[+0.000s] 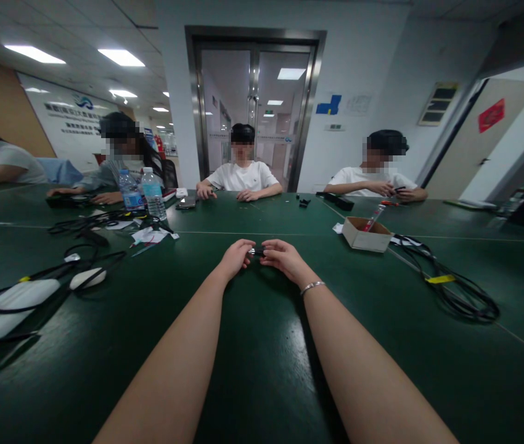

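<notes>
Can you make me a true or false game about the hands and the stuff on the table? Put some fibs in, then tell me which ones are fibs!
1. The left hand and the right hand both have fingers on a small dark-and-silver thing. True.
2. The silver bracelet is on the left wrist. False: it is on the right wrist.
3. The table is bright pink. False: it is dark green.
4. Two plastic bottles stand side by side on the table. True.
5. Nothing sticks up out of the little box. False: a red-and-clear tube-like thing pokes out of it.
</notes>
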A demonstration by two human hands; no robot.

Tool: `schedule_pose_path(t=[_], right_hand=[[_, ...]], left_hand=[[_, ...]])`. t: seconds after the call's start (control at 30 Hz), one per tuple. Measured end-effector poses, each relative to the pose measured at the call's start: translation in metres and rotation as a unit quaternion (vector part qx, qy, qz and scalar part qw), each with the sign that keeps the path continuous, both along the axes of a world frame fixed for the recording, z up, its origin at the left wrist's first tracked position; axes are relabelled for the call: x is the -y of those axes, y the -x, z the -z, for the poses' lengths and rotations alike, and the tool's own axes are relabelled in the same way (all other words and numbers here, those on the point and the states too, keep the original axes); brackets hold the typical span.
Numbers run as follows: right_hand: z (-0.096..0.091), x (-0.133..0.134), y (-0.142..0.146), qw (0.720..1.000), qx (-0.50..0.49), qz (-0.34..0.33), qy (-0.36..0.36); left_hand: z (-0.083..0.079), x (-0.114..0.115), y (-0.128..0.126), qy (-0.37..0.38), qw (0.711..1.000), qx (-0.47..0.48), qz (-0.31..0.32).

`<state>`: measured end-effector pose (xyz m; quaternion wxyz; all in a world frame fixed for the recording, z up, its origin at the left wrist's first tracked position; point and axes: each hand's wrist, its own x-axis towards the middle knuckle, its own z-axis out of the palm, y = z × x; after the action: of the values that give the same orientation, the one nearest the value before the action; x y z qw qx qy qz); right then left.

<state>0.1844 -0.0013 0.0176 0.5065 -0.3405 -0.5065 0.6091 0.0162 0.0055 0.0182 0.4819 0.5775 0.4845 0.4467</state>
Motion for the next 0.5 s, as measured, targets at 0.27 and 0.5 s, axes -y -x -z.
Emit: schedule_pose_path(t=[0.27, 0.5], right_hand=[[0.0019, -0.002, 0.0001, 1.0, 0.001, -0.001, -0.002], [0.0013, -0.0018, 0.0, 1.0, 0.005, 0.001, 0.0]], left_hand=[[0.0008, 0.0005, -0.0002, -0.011, 1.0, -0.016, 0.001], [0.0028, -0.0003, 0.0003, -0.023, 0.999, -0.019, 0.013]])
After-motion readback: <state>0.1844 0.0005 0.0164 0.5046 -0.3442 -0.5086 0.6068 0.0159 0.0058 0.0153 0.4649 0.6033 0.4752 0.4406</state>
